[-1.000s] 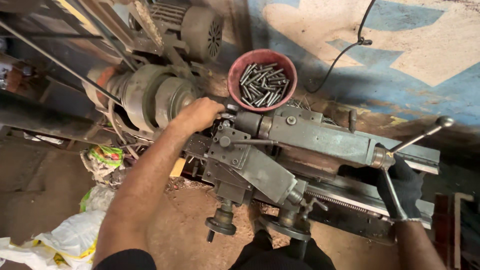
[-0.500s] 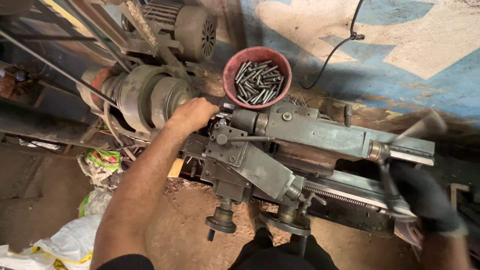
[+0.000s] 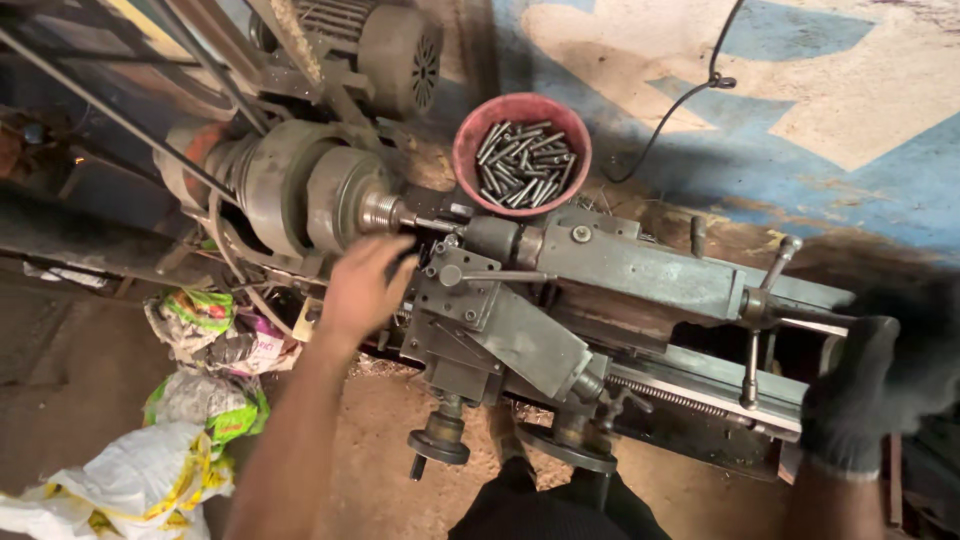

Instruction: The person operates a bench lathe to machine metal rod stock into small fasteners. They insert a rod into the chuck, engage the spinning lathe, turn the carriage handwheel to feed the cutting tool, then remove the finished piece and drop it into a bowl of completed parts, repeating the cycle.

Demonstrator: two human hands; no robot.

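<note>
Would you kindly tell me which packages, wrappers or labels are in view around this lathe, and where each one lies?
Crumpled white and yellow plastic bag: on the dirt floor, bottom left corner.
Crumpled green and yellow printed wrapper: on the floor just above the bag.
Crumpled green, red and white printed wrapper: under the lathe's headstock, left of the bare left hand.
No screens or signs show.

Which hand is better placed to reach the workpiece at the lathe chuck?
Left. The bare left hand hovers beside the chuck; the gloved right hand is far off, past the tailstock handle.
</note>
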